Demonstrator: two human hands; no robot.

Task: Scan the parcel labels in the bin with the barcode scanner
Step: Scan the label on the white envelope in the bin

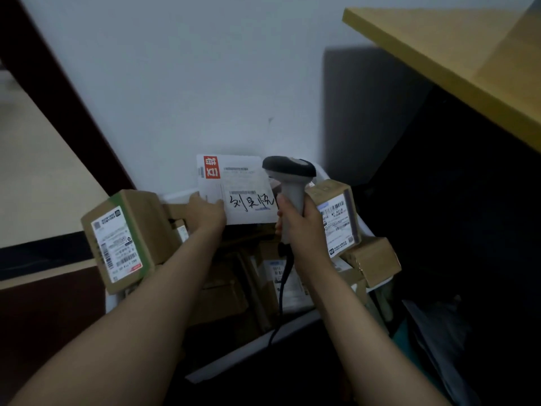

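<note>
My left hand (206, 213) grips the lower left edge of a flat white parcel (237, 190), held upright above the bin with its label facing me. That label carries a red block, barcodes and black handwriting. My right hand (298, 222) is wrapped around the grey handle of the barcode scanner (289, 174). The scanner's dark head sits at the parcel's upper right corner, and its black cable hangs down over the bin. The white bin (254, 351) below holds several brown cardboard parcels, dim in shadow.
A labelled cardboard box (123, 238) rests on the bin's left edge. Two more boxes, one labelled (336, 221) and one smaller (376, 260), sit on the right edge. A white wall is behind, a yellow tabletop (456, 60) at upper right, dark space beneath it.
</note>
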